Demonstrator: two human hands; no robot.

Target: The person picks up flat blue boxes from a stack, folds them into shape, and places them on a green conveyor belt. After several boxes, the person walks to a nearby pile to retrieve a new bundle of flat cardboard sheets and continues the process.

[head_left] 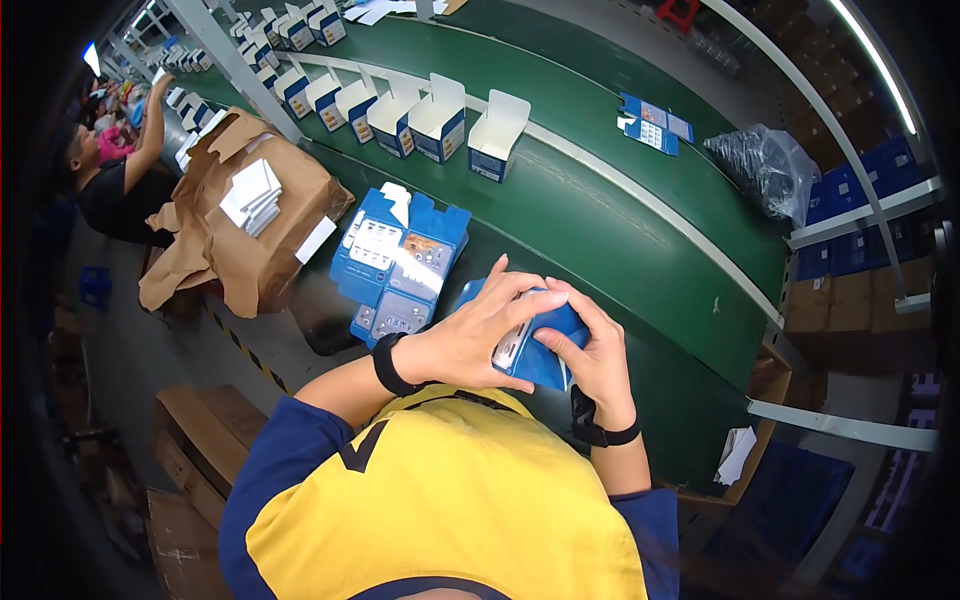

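Note:
Close to my body, a blue printed cardboard box (538, 368), partly folded, is between my two hands. My left hand (478, 332) wraps its left side, fingers reaching over the top edge. On the other side, my right hand (598, 352) grips the box with the thumb bent across its blue face. The fingertips of both hands come close together at the far edge. Left of my hands lies a pile of flat, unfolded blue box blanks (412, 248). The box's underside and some of my fingers are hidden.
Open white-lidded boxes (438, 118) stand in a row along the green conveyor (600, 220). At left, a brown paper-lined carton (265, 265) bears white folded pieces (252, 195). Another flat blank (655, 125) and a plastic bag (768, 170) lie far right. A co-worker (125, 170) stands far left.

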